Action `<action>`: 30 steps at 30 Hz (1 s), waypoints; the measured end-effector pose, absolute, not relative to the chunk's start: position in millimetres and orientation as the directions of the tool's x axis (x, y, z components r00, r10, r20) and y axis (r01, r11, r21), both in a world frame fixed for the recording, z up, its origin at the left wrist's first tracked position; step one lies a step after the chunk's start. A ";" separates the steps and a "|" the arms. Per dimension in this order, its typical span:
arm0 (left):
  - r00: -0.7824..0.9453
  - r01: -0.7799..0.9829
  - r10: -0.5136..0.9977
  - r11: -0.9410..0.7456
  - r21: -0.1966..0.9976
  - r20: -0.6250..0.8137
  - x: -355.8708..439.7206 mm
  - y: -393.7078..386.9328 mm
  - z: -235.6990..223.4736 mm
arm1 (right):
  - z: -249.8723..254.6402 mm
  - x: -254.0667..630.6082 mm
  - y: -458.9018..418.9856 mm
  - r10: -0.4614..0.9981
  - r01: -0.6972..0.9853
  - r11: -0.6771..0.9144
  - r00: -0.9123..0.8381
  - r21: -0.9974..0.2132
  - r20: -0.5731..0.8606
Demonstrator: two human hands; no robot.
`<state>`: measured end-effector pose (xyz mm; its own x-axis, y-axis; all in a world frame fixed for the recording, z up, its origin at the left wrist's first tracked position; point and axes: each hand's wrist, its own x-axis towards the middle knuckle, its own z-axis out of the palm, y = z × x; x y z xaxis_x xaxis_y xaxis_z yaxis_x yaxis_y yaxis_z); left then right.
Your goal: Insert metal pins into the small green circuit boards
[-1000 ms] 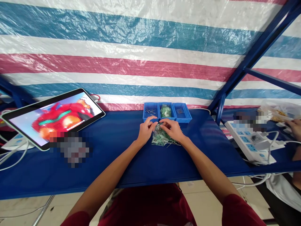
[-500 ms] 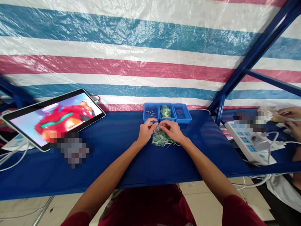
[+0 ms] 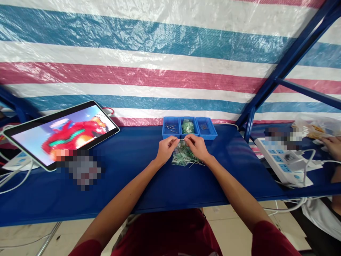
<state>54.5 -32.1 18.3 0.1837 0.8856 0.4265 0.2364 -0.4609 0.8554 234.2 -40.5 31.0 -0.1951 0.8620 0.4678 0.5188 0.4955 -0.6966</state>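
My left hand (image 3: 166, 148) is closed in a pinch, thumb against fingers, at the far side of a loose pile (image 3: 182, 156) of small green-and-clear plastic packets and thin silvery rods. Facing it, my right hand (image 3: 197, 145) pinches too, its fingertips a little apart from the left ones. A tiny pale thing shows between the fingertips, too small to name. Just beyond the hands stand three joined blue bins: the left bin (image 3: 166, 136) holds thin metal rods, the middle bin (image 3: 188, 135) green-and-clear packets, the right bin (image 3: 209, 136) small flat greyish pieces.
A tablet (image 3: 64, 133) showing a video leans on the blue table (image 3: 128, 177) at the left, with a blurred-out object before it. To the right are a white power strip (image 3: 283, 165) with cables, a blue frame post (image 3: 249, 124), and another person's hand (image 3: 333, 145) near a clear bag.
My fingertips have shifted slightly, and my right fingers have moved a little to the right and closed into a tighter pinch. The other person's hand has moved lower at the right edge.
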 end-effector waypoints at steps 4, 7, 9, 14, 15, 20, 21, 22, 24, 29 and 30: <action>0.211 0.243 0.891 -0.447 0.861 0.402 54.8 -33.4 19.9 | 32.9 233.8 -41.2 0.866 0.550 0.489 -0.212 -0.677 0.453; 0.225 0.238 0.894 -0.435 0.868 0.386 54.5 -35.8 21.5 | 34.2 233.3 -41.3 0.869 0.557 0.487 -0.232 -0.673 0.436; 0.212 0.228 0.898 -0.430 0.874 0.386 54.2 -37.6 22.4 | 34.3 233.3 -41.1 0.874 0.552 0.480 -0.239 -0.681 0.423; 0.060 0.196 0.927 -0.375 0.906 0.371 55.2 -32.9 26.2 | 33.0 234.4 -40.4 0.871 0.553 0.484 -0.232 -0.678 0.433; 0.008 0.185 0.933 -0.355 0.916 0.360 55.5 -28.6 27.8 | 33.0 234.7 -40.2 0.870 0.551 0.485 -0.229 -0.680 0.436; -0.185 -0.025 0.971 -0.156 0.987 0.149 54.8 4.5 38.2 | 34.5 236.0 -39.5 0.868 0.542 0.486 -0.211 -0.686 0.449; -0.160 -0.080 0.983 -0.104 0.991 0.090 54.2 9.9 40.1 | 34.8 236.0 -39.5 0.869 0.546 0.484 -0.209 -0.684 0.449; -0.132 -0.116 0.990 -0.070 0.991 0.054 53.6 13.6 41.8 | 34.9 236.0 -39.5 0.870 0.550 0.481 -0.208 -0.682 0.446; -0.071 -0.143 0.997 -0.053 0.988 0.043 52.6 15.3 43.4 | 35.1 235.8 -39.6 0.873 0.558 0.477 -0.212 -0.679 0.439; 0.040 -0.003 0.977 -0.210 0.978 0.210 51.7 -3.5 35.7 | 35.8 236.1 -39.4 0.872 0.587 0.473 -0.205 -0.657 0.444; 0.071 0.067 0.964 -0.259 0.963 0.255 51.2 -7.7 32.5 | 35.8 236.7 -38.9 0.874 0.599 0.466 -0.196 -0.652 0.445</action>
<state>51.2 -7.7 32.5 0.0712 0.9644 0.2547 0.0671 -0.2594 0.9634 236.7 -38.9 35.8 -0.1961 0.8741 0.4445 0.5987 0.4657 -0.6517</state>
